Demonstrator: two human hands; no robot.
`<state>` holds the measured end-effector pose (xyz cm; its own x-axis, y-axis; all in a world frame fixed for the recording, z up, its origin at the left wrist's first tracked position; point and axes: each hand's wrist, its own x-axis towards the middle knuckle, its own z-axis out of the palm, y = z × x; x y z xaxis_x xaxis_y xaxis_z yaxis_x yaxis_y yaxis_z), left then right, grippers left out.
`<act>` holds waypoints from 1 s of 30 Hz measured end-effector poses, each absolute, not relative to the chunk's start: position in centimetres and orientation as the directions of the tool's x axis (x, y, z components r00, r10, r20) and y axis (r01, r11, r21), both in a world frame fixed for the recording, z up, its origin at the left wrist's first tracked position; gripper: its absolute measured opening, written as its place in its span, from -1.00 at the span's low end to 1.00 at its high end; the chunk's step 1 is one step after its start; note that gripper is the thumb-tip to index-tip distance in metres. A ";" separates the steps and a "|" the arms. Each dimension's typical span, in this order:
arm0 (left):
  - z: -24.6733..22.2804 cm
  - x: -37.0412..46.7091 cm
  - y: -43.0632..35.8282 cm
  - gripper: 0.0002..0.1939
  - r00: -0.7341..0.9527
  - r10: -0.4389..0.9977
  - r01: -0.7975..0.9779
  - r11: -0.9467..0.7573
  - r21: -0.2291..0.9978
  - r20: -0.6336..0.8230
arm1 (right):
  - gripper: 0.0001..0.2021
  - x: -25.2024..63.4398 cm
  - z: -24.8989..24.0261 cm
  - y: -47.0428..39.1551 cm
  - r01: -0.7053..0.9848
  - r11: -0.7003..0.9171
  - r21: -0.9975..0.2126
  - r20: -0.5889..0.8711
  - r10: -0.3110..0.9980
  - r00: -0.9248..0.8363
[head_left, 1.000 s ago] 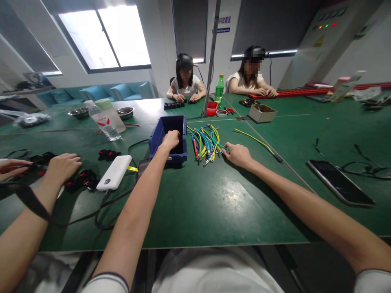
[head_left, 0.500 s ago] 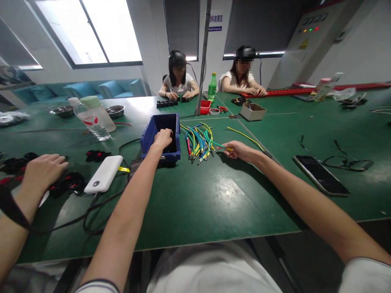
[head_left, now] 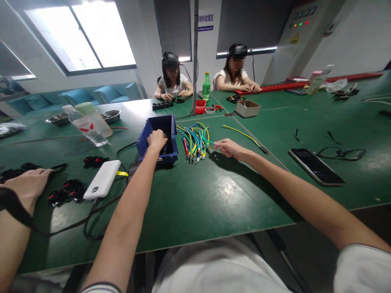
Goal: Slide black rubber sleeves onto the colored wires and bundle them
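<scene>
My left hand (head_left: 157, 141) reaches down into a dark blue plastic bin (head_left: 175, 140). Its fingers are hidden inside, so what they touch does not show. My right hand (head_left: 228, 148) pinches the end of a green wire (head_left: 209, 142), held at the right side of a pile. That pile is a bundle of yellow, blue and green wires (head_left: 195, 140) with metal lugs on their near ends. A red piece (head_left: 185, 147) lies along its left edge. Beyond my right hand, a single yellow-green wire (head_left: 241, 133) rests on the green table (head_left: 195, 203).
A white power bank (head_left: 102, 180) with cables lies left of my left forearm, beside black-and-red parts (head_left: 67, 192). A neighbour's hand (head_left: 29, 183) is at far left. Bottles (head_left: 88, 126) stand behind. To the right are a phone (head_left: 316, 166) and glasses (head_left: 340, 153). Two people sit opposite.
The view has shifted slightly, moving the scene left. My right hand still pinches the green wire and my left hand remains in the bin. The neighbour's hand has moved left.
</scene>
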<state>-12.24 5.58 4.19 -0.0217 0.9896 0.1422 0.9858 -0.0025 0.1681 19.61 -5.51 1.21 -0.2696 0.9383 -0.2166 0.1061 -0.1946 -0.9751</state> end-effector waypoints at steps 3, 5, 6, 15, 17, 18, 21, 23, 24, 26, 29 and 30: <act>4.3 -12.2 5.4 -0.70 -0.064 0.984 0.982 0.032 0.188 0.166 | -0.71 19.1 1.3 -5.7 0.065 -0.158 -0.985 -0.168 0.962 -0.217; 4.5 -12.1 5.1 -0.69 -0.093 0.977 0.977 0.052 0.207 0.192 | -0.71 18.9 1.6 -5.8 0.024 -0.110 -0.994 -0.113 0.980 -0.166; 4.6 -12.1 4.9 -0.69 -0.104 0.972 0.975 0.058 0.216 0.209 | -0.71 18.8 1.8 -5.8 0.005 -0.080 -0.997 -0.080 0.988 -0.131; 8.6 -11.4 2.8 -0.69 -0.124 0.872 0.929 -0.065 0.364 0.473 | -0.61 18.1 2.5 -6.3 0.170 0.201 -0.965 0.204 0.979 0.001; 9.7 -10.4 1.4 -0.72 -0.114 0.819 0.885 -0.174 0.432 0.562 | -0.62 17.9 2.1 -6.3 0.248 0.247 -0.937 0.253 0.967 -0.011; 10.0 -9.9 0.5 -0.73 -0.106 0.792 0.851 -0.241 0.467 0.602 | -0.63 17.8 1.8 -6.3 0.273 0.260 -0.926 0.267 0.964 -0.012; 9.3 -8.0 -3.3 -0.73 -0.048 0.770 0.663 -0.452 0.597 0.636 | -0.68 17.3 0.7 -6.6 0.293 0.269 -0.917 0.286 0.958 0.016; 7.5 -6.9 -6.1 -0.69 0.037 0.807 0.482 -0.532 0.697 0.590 | -0.71 16.9 0.1 -6.8 0.297 0.285 -0.911 0.308 0.951 0.034; 6.3 -6.5 -7.4 -0.68 0.079 0.828 0.410 -0.535 0.739 0.556 | -0.72 16.8 -0.2 -6.9 0.301 0.294 -0.907 0.320 0.946 0.041; 3.7 -6.1 -9.6 -0.69 0.176 0.871 0.306 -0.492 0.815 0.459 | -0.74 16.4 -0.6 -7.1 0.312 0.300 -0.901 0.334 0.941 0.060; 0.7 -6.2 -11.1 -0.72 0.225 0.912 0.316 -0.402 0.860 0.343 | -0.75 16.1 -0.8 -7.3 0.351 0.286 -0.892 0.341 0.934 0.105; 0.1 -6.3 -11.3 -0.73 0.233 0.919 0.329 -0.383 0.863 0.319 | -0.75 16.1 -0.8 -7.3 0.369 0.284 -0.885 0.348 0.930 0.117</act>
